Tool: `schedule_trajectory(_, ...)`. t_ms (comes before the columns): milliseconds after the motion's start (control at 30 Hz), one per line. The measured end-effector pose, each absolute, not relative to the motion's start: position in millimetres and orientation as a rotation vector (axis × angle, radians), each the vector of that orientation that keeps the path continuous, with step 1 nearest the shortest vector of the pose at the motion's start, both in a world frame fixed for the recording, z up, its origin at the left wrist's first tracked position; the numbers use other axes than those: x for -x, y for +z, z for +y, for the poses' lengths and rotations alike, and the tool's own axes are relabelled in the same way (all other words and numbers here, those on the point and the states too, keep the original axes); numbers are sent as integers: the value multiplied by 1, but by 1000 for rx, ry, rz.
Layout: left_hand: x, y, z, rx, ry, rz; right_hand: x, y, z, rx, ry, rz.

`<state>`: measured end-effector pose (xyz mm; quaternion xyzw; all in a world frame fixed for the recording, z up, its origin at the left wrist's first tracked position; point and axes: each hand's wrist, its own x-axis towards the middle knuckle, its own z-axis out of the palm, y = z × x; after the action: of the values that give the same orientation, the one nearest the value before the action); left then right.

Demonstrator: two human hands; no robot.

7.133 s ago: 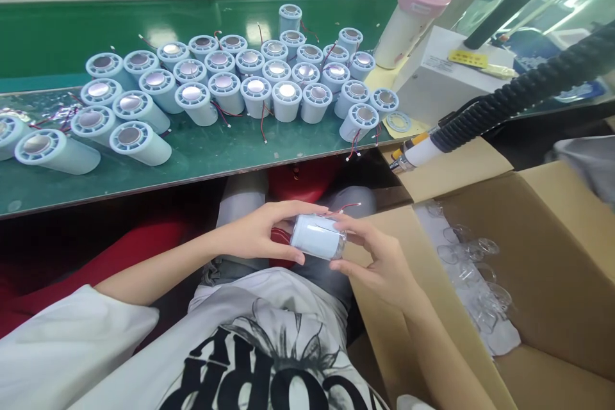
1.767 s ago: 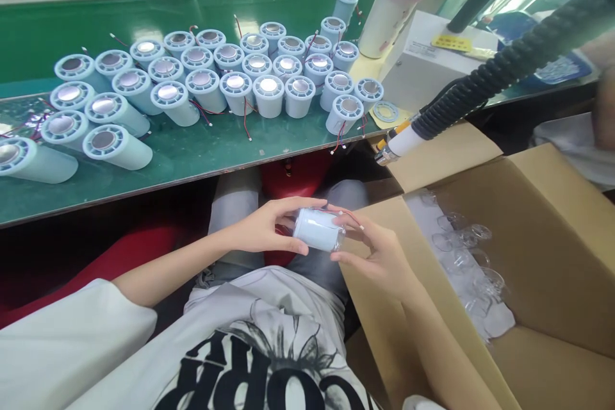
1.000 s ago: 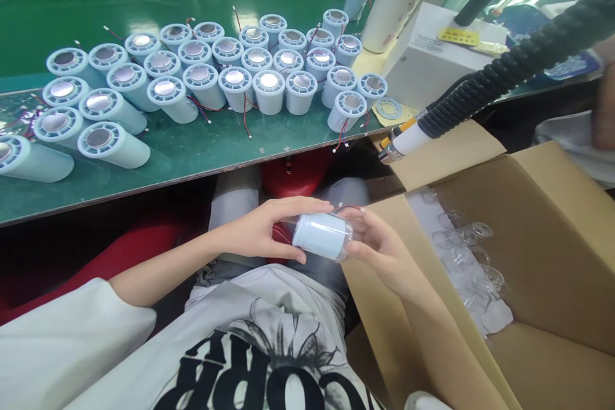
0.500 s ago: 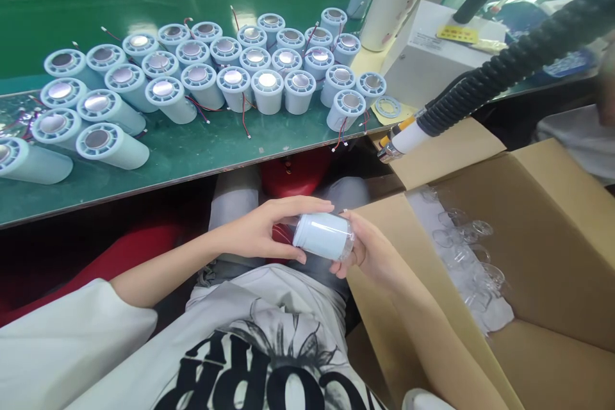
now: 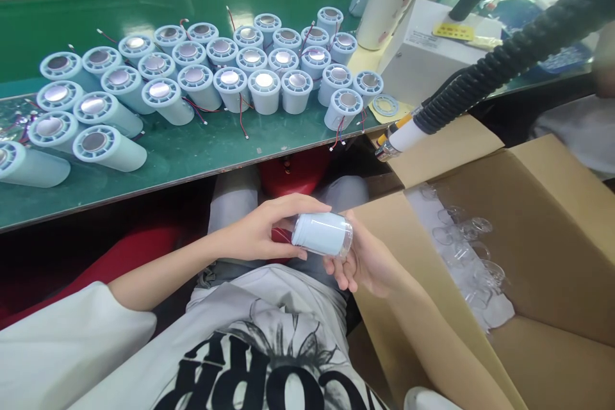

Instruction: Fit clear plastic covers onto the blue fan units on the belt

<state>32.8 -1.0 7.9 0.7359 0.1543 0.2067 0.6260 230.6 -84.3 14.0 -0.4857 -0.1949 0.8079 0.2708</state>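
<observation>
Left fingers clasped around the blue cylinder, right fingers half-curled beside its end.

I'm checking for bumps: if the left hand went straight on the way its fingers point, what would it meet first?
Probably the right hand, at the far end of the blue cylinder that the left hand holds; depth is unclear.

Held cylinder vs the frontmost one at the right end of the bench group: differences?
Cover: the held cylinder has a clear outer layer; the bench cylinder shows none.
Pose: the held cylinder lies sideways in the left hand's grip; the bench cylinder stands, slotted end up, on the bench.
Shared: light-blue, cylindrical bodies.
</observation>
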Motion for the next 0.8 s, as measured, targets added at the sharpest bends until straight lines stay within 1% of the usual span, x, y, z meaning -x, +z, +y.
schedule_trajectory(33, -33, 9, -2, -1661, 458, 387, -230, 12, -86, 1380, 2086, -638)
schedule_trajectory(67, -32, 10, -4, -1629, 446, 417, -231, 10, -87, 1468, 1925, -782)
schedule_trajectory(133, -31, 13, -6, -1545, 421, 472, -233, 6, -91, 1586, 1425, -1092)
schedule_trajectory(200, -31, 14, -8, -1436, 394, 507, -237, 1, -95, 1511, 938, -1392)
schedule_trajectory(233, -31, 14, -9, -1381, 380, 520, -239, -2, -96, 1409, 767, -1538)
schedule_trajectory(300, -30, 14, -8, -1311, 356, 535, -243, -5, -98, 1207, 592, -1768)
schedule_trajectory(367, -30, 13, -6, -1320, 338, 528, -246, -6, -98, 1135, 651, -1822)
schedule_trajectory(500, -30, 12, -1, -1461, 364, 417, -246, 0, -98, 1149, 1251, -1401)
schedule_trajectory(567, -30, 13, 1, -1441, 365, 379, -245, 5, -98, 1158, 1434, -1207)
schedule_trajectory(800, -33, 1, -1, -1362, 242, 396, -241, 8, -101, 1346, 1594, -985)
